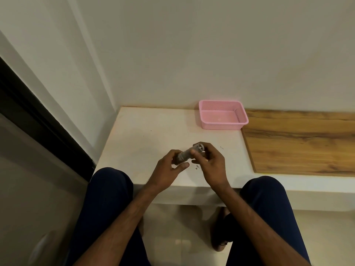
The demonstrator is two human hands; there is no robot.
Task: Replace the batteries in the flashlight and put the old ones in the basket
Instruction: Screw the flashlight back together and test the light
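A small grey flashlight (189,153) is held above the near edge of the white ledge (146,135), roughly at the centre of the view, its head end tilted toward 2 o'clock. The left hand (169,167) is closed around the tail end of the barrel, with the thumb extended along the lower side. The right hand (210,162) is closed on the head end, fingertips pinching what appears to be a ridged cap or bezel; whether that part is already loosened cannot be told.

The pink basket (223,114) stands at 1 o'clock from the hands, well apart from them, against the wall, and appears empty. No batteries, old or new, are visible anywhere on the ledge. A few small dark specks (196,167) lie on the surface just beside the hands; their nature cannot be determined.

It is judged that the opening step is in hand and that no battery has yet been removed. The flashlight is expected to be light, rigid and smooth along the barrel, hence liable to slip when twisted. A firm wrap on the barrel and a fingertip hold on the ridged end are advised. Batteries may slide out freely once opened; the open end is best kept raised.
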